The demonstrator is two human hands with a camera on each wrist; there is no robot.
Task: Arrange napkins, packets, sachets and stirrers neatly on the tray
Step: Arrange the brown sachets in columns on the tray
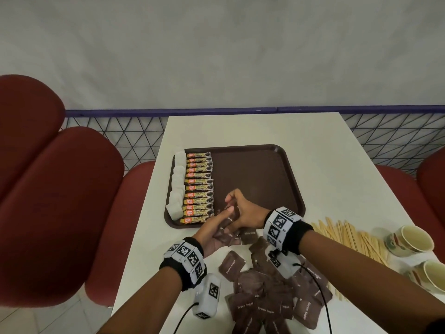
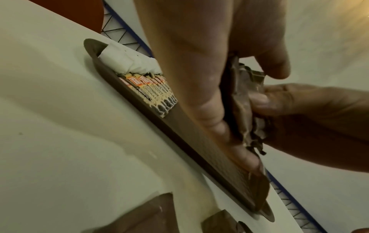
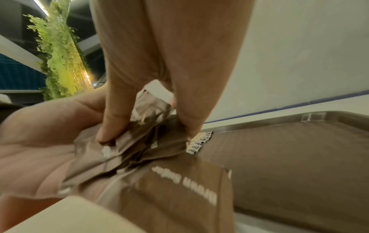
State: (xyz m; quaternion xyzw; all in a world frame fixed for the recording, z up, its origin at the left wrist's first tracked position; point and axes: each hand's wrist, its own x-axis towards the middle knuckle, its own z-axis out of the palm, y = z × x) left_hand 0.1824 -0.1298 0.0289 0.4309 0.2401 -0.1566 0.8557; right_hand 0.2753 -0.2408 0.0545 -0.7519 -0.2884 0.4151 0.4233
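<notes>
A café or canteen: red padded seats (image 1: 60,189) at a white table (image 1: 325,165), serving tray (image 1: 265,169), paper cups (image 1: 409,241).

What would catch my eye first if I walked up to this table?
Probably the two hands, left hand and right hand, meeting at the near edge of the brown tray over a small bunch of brown sugar sachets. Next, the tidy row of coffee granule sticks beside white napkins along the tray's left side.

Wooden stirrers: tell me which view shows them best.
The head view. The wooden stirrers lie in a loose spread on the white table, right of the tray and beside the paper cups. Neither wrist view shows them at all; both show only hands, brown sugar sachets and the tray.
</notes>
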